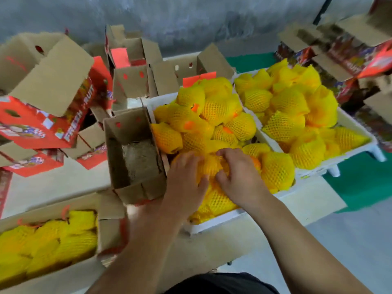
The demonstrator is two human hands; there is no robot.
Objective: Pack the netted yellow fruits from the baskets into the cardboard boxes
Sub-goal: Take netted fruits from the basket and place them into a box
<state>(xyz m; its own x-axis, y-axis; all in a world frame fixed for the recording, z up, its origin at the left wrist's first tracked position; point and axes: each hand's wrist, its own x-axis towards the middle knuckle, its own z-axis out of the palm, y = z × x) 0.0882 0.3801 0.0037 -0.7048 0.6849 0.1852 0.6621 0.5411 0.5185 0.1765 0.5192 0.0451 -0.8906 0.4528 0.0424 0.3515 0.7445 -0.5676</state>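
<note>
Nearest me: both forearms reaching forward. Left hand (184, 177) and right hand (237, 172) meet on one netted yellow fruit (212, 166) at the near end of the near white basket (214, 224), fingers curled round it from either side, thumbs close together. I see more netted fruit heaped behind it. An open, empty cardboard box (135, 155) sits just left of the basket. A second heaped basket (350, 122) lies right. A filled box (48, 240) sits near left.
</note>
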